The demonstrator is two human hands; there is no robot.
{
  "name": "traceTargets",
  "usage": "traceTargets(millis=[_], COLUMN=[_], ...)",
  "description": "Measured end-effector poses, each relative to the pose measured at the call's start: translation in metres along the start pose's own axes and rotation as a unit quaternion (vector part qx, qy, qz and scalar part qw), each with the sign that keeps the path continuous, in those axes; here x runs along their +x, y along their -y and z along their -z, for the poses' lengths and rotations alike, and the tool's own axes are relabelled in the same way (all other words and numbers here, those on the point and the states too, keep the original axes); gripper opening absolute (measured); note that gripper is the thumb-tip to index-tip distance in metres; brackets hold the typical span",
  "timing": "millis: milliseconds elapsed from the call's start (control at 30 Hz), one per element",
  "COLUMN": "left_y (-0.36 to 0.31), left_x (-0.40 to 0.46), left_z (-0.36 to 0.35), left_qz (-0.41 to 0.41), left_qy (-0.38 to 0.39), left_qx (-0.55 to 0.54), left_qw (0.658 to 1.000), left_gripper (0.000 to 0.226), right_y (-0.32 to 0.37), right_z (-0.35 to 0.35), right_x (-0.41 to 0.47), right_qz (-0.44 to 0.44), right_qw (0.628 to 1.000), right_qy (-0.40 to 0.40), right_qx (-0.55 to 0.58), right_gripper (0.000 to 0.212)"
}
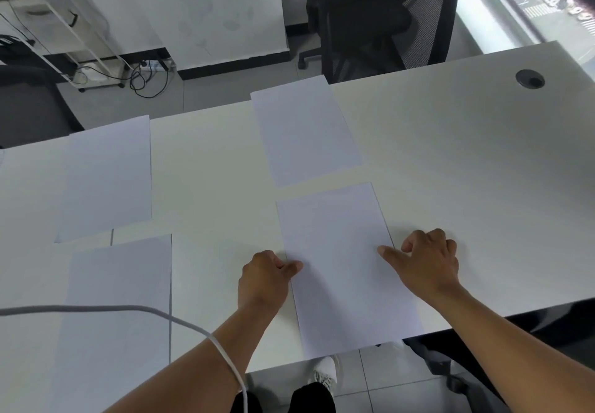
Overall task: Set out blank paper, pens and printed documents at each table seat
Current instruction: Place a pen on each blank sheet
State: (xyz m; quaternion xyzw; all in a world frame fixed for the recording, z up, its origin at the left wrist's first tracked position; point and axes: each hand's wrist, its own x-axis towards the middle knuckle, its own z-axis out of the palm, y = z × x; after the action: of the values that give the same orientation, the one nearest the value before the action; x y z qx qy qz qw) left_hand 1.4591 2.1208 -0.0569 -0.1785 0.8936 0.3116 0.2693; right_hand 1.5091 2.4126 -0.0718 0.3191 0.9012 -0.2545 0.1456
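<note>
White near sheet lies at table's front edge, pinched at left edge by left hand, pressed at right edge by right hand, fingers curled. Three more sheets laid: near-left, far-left, far-centre. Pens, printed documents not seen; judged outstanding.

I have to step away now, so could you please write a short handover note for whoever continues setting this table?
Left hand: thumb on the left edge of the near-right sheet, fingers curled.
Right hand: forefinger on its right edge.
That sheet overhangs the table edge.
Other sheets: far-right sheet, far-left sheet, near-left sheet.
Done: four sheets of blank paper laid.
Left: pens and printed documents, none in view.
</note>
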Motion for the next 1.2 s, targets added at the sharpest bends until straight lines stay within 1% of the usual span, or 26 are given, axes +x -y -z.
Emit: traceTargets(millis=[133, 200, 300, 433, 533, 633, 733, 867, 967, 1033, 1067, 1133, 1200], left_y=[-0.003, -0.007, -0.02, -0.042, -0.049, -0.045, -0.037, -0.022, -0.001, 0.017, 0.033, 0.051, 0.088], left_x=[-0.004, -0.01, -0.016, -0.029, -0.042, -0.064, -0.095, -0.137, -0.175, -0.2, -0.217, -0.24, -0.273], left_z=[0.011, 0.022, 0.047, 0.094, 0.141, 0.198, 0.252, 0.31, 0.359, 0.387, 0.401, 0.417, 0.433], left_qz=[0.004, -0.008, -0.047, -0.107, -0.132, -0.15, -0.177, -0.204, -0.202, -0.203, -0.2, -0.202, -0.193], left_qy=[0.007, 0.002, -0.024, -0.059, -0.101, -0.168, -0.236, -0.31, -0.359, -0.388, -0.402, -0.423, -0.442], left_qx=[-0.024, -0.024, 0.021, 0.052, 0.061, 0.087, 0.105, 0.135, 0.143, 0.147, 0.141, 0.141, 0.129], left_qw=[1.0, 1.0, 0.998, 0.991, 0.984, 0.971, 0.95, 0.919, 0.9, 0.887, 0.882, 0.872, 0.866], left_gripper=[0.045, 0.044, 0.041, 0.039, 0.04, 0.041, 0.038, 0.047, 0.049, 0.05, 0.05, 0.051, 0.049], right_y=[0.0, 0.005, 0.025, 0.077, 0.137, 0.208, 0.27, 0.325, 0.365, 0.388, 0.403, 0.419, 0.439], right_z=[0.003, 0.008, 0.019, 0.04, 0.051, 0.067, 0.088, 0.108, 0.123, 0.129, 0.127, 0.122, 0.106], right_x=[-0.001, -0.004, -0.01, -0.021, -0.033, -0.058, -0.097, -0.149, -0.198, -0.233, -0.258, -0.293, -0.343], right_qz=[0.004, 0.017, 0.071, 0.171, 0.256, 0.343, 0.417, 0.487, 0.535, 0.559, 0.576, 0.594, 0.62], right_qw=[1.0, 1.0, 0.997, 0.984, 0.964, 0.937, 0.905, 0.866, 0.831, 0.814, 0.802, 0.789, 0.77], right_qy=[0.001, -0.01, -0.037, -0.051, -0.062, -0.069, -0.086, -0.115, -0.15, -0.156, -0.16, -0.156, -0.152], right_qx=[0.012, 0.013, 0.002, -0.008, -0.02, -0.016, -0.012, -0.009, -0.007, 0.003, 0.004, 0.006, 0.016], right_gripper=[0.046, 0.044, 0.042, 0.042, 0.042, 0.043, 0.045, 0.043, 0.043, 0.044, 0.045, 0.046, 0.045])
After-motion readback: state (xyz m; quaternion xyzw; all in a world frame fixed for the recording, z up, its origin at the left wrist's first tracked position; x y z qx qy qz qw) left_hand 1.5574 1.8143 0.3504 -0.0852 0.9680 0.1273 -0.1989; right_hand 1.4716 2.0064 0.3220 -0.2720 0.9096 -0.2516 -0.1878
